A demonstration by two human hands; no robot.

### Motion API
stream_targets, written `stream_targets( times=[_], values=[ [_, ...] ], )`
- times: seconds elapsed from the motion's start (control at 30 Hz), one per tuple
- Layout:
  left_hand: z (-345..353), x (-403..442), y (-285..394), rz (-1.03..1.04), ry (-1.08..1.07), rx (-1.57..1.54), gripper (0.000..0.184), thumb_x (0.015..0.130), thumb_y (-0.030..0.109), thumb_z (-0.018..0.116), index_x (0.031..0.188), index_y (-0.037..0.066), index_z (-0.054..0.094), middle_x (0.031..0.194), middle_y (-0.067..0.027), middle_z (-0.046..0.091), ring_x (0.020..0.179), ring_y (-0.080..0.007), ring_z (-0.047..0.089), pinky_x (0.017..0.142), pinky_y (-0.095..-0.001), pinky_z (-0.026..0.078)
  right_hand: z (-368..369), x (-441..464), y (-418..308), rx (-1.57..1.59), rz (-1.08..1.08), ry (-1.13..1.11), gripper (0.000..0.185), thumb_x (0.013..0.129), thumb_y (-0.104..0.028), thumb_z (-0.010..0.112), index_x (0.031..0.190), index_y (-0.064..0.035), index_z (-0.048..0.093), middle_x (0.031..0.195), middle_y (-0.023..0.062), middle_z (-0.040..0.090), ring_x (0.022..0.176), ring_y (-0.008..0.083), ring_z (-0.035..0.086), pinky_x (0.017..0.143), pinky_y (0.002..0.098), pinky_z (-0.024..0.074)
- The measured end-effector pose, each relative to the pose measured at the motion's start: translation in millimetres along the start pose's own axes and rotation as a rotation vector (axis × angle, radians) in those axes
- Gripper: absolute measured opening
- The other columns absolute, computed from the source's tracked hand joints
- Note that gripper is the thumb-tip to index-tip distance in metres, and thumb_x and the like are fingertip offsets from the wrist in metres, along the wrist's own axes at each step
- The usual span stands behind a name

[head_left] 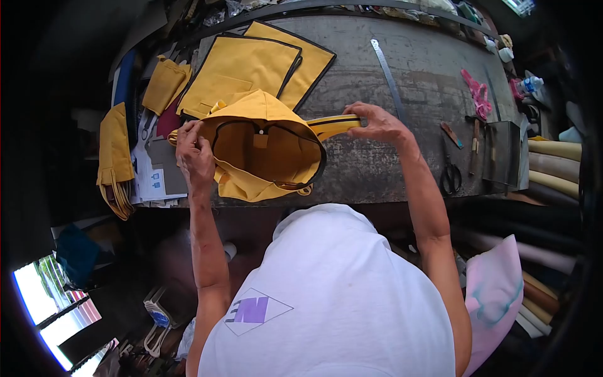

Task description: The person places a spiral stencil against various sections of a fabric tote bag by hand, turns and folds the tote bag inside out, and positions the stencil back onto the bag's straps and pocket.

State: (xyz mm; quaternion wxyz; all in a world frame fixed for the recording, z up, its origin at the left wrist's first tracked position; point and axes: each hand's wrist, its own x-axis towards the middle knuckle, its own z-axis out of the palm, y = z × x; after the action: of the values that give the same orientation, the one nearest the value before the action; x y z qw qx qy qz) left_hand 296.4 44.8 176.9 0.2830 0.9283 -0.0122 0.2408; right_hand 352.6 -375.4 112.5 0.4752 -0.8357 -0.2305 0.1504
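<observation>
A yellow fabric bag with dark edging rests at the table's near edge, its wide mouth facing me. Inside it show a brown-looking lining and a small light tab with a snap-like dot. My right hand pinches the end of a yellow strap with dark stripes, pulled out to the right of the bag. On the other side, my left hand is closed at the bag's left rim, fingers curled; exactly what lies under the fingertips is partly hidden.
Flat yellow panels with black binding lie behind the bag. Folded yellow bags are at the left. A steel ruler, black scissors, a hammer and pink cloth lie to the right. Material rolls stack beyond.
</observation>
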Motion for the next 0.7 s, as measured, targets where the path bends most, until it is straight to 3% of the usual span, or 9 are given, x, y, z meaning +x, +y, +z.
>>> stream_targets(
  times=[0.07, 0.17, 0.27, 0.37, 0.43, 0.57, 0.7],
  values=[
    [2.8, 5.2, 16.7, -0.012, -0.021, -0.037, 0.037, 0.086, -0.011, 0.052, 0.117, -0.001, 0.069, 0.113, -0.0128, 0.063, 0.103, -0.0254, 0.064, 0.082, -0.0330, 0.053, -45.4, -14.2, -28.6, 0.136, 0.212, -0.043, 0.051, 0.075, -0.031, 0.082, 0.111, 0.0013, 0.068, 0.110, 0.0091, 0.068, 0.096, 0.0198, 0.062, 0.085, 0.0330, 0.0501],
    [31.9, 2.4, 40.4, -0.083, -0.119, -0.155, 0.040, 0.084, -0.011, 0.054, 0.119, 0.000, 0.069, 0.118, -0.0124, 0.059, 0.097, -0.0228, 0.064, 0.077, -0.0306, 0.053, -96.0, -28.1, -8.7, 0.017, 0.377, -0.133, 0.046, 0.076, -0.029, 0.080, 0.111, -0.0014, 0.068, 0.116, 0.0120, 0.064, 0.093, 0.0171, 0.061, 0.081, 0.0335, 0.0503],
    [94.5, -15.6, 74.5, -0.104, -0.321, -0.373, 0.041, 0.082, -0.010, 0.057, 0.120, 0.000, 0.068, 0.121, -0.0152, 0.054, 0.095, -0.0253, 0.064, 0.077, -0.0330, 0.054, -105.5, -11.1, -2.1, -0.382, 0.598, 0.193, 0.037, 0.079, -0.025, 0.078, 0.106, -0.0034, 0.065, 0.096, 0.0103, 0.064, 0.081, 0.0242, 0.062, 0.071, 0.0388, 0.0480],
    [170.7, -44.3, 83.6, 0.131, -0.411, -0.291, 0.045, 0.079, -0.008, 0.060, 0.123, -0.002, 0.064, 0.120, -0.0193, 0.052, 0.098, -0.0343, 0.062, 0.084, -0.0402, 0.054, -75.0, -12.8, 76.3, -1.150, 0.138, 0.671, 0.034, 0.084, -0.019, 0.074, 0.114, -0.0050, 0.064, 0.105, 0.0121, 0.064, 0.093, 0.0289, 0.064, 0.074, 0.0402, 0.0508],
    [182.6, -48.3, 84.8, 0.154, -0.392, -0.167, 0.046, 0.078, -0.005, 0.061, 0.124, -0.002, 0.062, 0.116, -0.0205, 0.051, 0.098, -0.0370, 0.060, 0.084, -0.0434, 0.052, -39.4, -15.1, 58.0, -0.888, 0.167, 0.659, 0.034, 0.086, -0.015, 0.070, 0.118, -0.0066, 0.063, 0.112, 0.0136, 0.063, 0.107, 0.0333, 0.062, 0.082, 0.0433, 0.0529],
    [179.2, -45.3, 81.6, 0.018, -0.463, -0.195, 0.045, 0.082, -0.001, 0.062, 0.127, 0.002, 0.062, 0.109, -0.0189, 0.050, 0.086, -0.0340, 0.062, 0.076, -0.0426, 0.052, 63.0, -29.3, 73.9, -0.247, 0.380, 0.403, 0.041, 0.085, -0.017, 0.072, 0.122, -0.0037, 0.060, 0.107, 0.0177, 0.063, 0.100, 0.0389, 0.063, 0.089, 0.0477, 0.0515],
    [169.4, -43.8, 82.3, -0.028, -0.507, -0.265, 0.045, 0.085, -0.001, 0.062, 0.129, 0.004, 0.061, 0.108, -0.0172, 0.050, 0.074, -0.0281, 0.062, 0.071, -0.0395, 0.053, 112.1, -23.1, 77.4, -0.112, 0.487, 0.386, 0.034, 0.085, -0.016, 0.071, 0.115, -0.0039, 0.060, 0.105, 0.0187, 0.064, 0.098, 0.0394, 0.065, 0.084, 0.0479, 0.0527]
  ],
)
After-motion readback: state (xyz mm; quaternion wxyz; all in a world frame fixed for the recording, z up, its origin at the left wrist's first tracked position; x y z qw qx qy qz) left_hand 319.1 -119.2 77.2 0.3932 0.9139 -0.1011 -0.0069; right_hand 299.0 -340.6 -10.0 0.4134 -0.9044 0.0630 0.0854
